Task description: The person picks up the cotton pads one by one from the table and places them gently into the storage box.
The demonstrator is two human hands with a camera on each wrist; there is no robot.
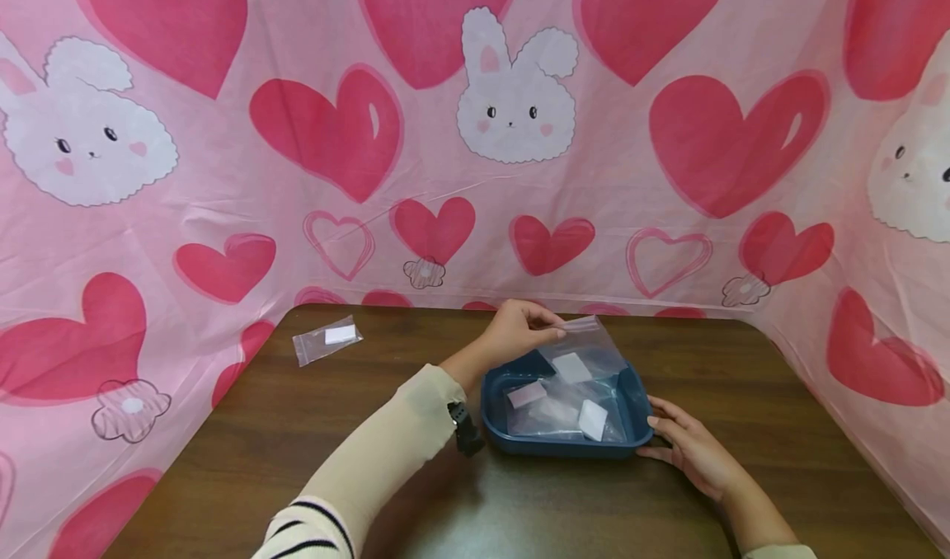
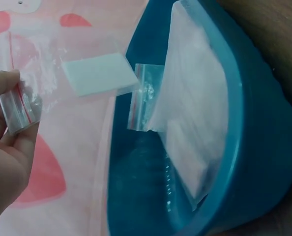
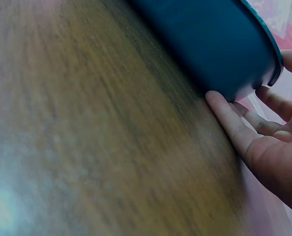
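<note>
My left hand [image 1: 519, 326] pinches the zip-seal edge of a clear zip bag [image 1: 604, 346] above the back of a blue plastic box [image 1: 549, 448]. A white rectangular piece [image 2: 101, 73] shows inside that bag, and the bag's lower part hangs over the box. Inside the box lie other zip bags, one with a pinkish piece [image 1: 526, 395] and one with a white piece [image 1: 592, 420]. At the box's right end, my right hand [image 1: 698, 456] touches the outer wall with fairly straight fingers [image 3: 229, 118], spread between the rim and the base.
Another zip bag [image 1: 319, 343] with a white piece in it lies at the far left of the brown wooden table [image 1: 371, 402]. A pink cloth [image 1: 512, 188] with hearts and rabbits hangs behind the table and along its sides.
</note>
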